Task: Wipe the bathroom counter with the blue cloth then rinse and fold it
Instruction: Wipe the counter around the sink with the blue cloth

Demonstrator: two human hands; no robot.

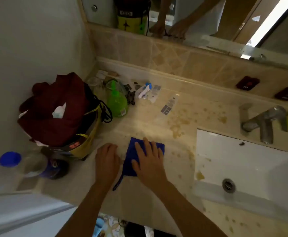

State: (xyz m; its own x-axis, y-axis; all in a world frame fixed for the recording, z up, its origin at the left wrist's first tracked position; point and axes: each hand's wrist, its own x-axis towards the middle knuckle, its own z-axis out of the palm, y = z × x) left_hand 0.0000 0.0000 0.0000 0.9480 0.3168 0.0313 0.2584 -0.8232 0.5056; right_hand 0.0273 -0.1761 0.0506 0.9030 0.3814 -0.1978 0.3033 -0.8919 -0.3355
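Note:
A folded blue cloth (131,159) lies flat on the beige counter (157,122), left of the sink. My right hand (148,161) presses palm-down on it with fingers spread, covering most of the cloth. A thin blue loop of the cloth trails toward the counter's front edge. My left hand (107,159) rests flat on the bare counter just left of the cloth, touching its edge or nearly so. Brownish stains speckle the counter between the cloth and the sink.
A white sink (242,161) with a metal tap (263,124) sits to the right. At left stand a bag stuffed with dark red fabric (59,110), a green bottle (117,101), a blue-capped bottle (20,161) and small toiletries (146,91). A mirror hangs above.

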